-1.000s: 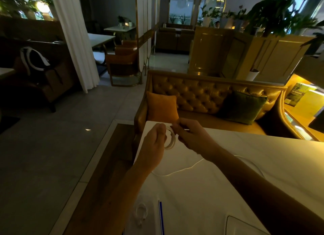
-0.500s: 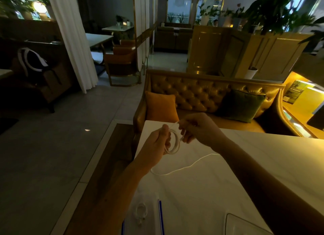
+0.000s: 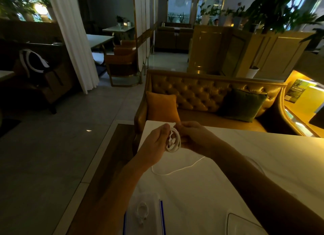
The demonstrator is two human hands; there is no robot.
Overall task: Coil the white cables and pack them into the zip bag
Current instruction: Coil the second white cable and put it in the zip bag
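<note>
Head view shows the white cable (image 3: 172, 141) partly wound into a small coil, held above the far corner of the table (image 3: 271, 155). The left hand (image 3: 154, 146) has its grip closed around the coil, thumb over the top, probably to stop the loops springing apart. The right hand (image 3: 194, 138) pinches the cable at the coil's upper edge, seemingly to guide the next turn. A loose tail (image 3: 177, 171) lies on the table below the hands, so the winding looks unfinished. Nearer the person, the zip bag (image 3: 154, 224) lies flat with another coiled cable (image 3: 142, 212) inside, handy for packing.
</note>
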